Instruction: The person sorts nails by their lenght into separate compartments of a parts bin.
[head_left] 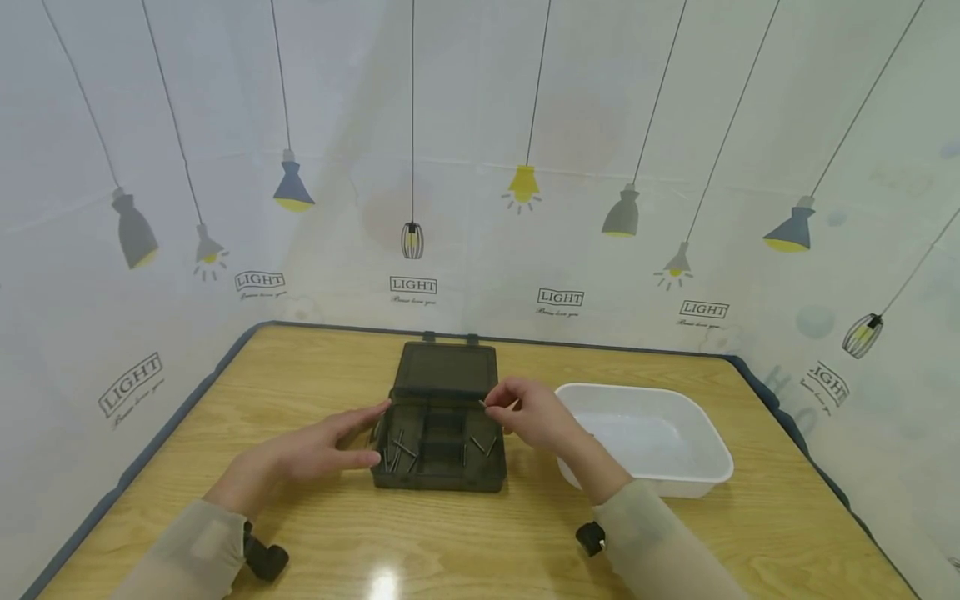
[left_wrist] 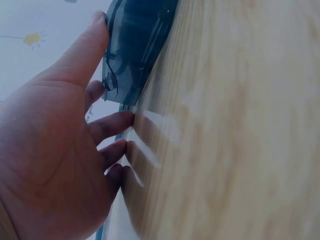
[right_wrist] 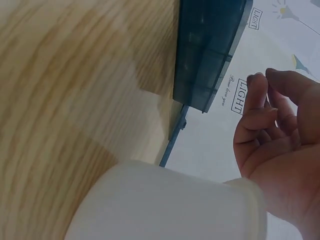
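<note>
An open dark translucent plastic case (head_left: 440,477) lies on the table with its lid (head_left: 446,367) tipped back. Several thin metal pieces (head_left: 402,447), nail- or screw-like, are in its left compartment, and a few more (head_left: 482,447) in the right one. My left hand (head_left: 315,446) rests along the case's left side, thumb at the near corner and fingers extended; in the left wrist view thumb and index finger touch the case (left_wrist: 135,45). Above the right compartment, my right hand (head_left: 532,412) pinches a small thin metal piece (head_left: 482,403), barely visible between thumb and fingertips.
A white plastic basin (head_left: 652,485) stands right of the case, under my right forearm. The wooden table (head_left: 337,542) has a dark edge (head_left: 600,345) against a white printed sheet (head_left: 465,83) on its far sides. Black mounts (head_left: 266,558) are strapped at both wrists.
</note>
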